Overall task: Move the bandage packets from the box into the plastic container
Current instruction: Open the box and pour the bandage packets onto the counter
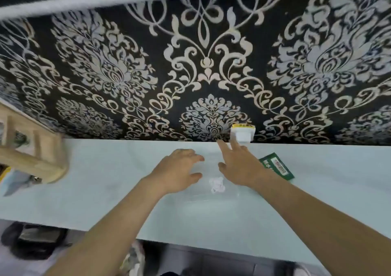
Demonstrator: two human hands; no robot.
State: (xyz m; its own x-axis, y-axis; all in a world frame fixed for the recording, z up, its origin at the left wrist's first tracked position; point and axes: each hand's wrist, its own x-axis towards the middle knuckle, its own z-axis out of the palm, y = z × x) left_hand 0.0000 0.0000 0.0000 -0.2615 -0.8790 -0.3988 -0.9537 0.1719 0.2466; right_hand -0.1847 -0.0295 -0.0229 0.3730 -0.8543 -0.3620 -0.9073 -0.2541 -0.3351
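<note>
Pale table [105, 180] set against a patterned wall. The clear plastic container [203, 200] lies at centre; it shows only a white crumpled patch, and whether that is a label or contents cannot be told. The left hand [177, 170] rests at its left edge, fingers relaxed and spread. The right hand [241, 168], fingers straight, points its forefinger away towards the small white box [243, 135] at the wall, and is the nearer hand to it. A flat green pack [279, 168] lies just right of that hand, its long axis diagonal. No loose bandage packets are visible.
</note>
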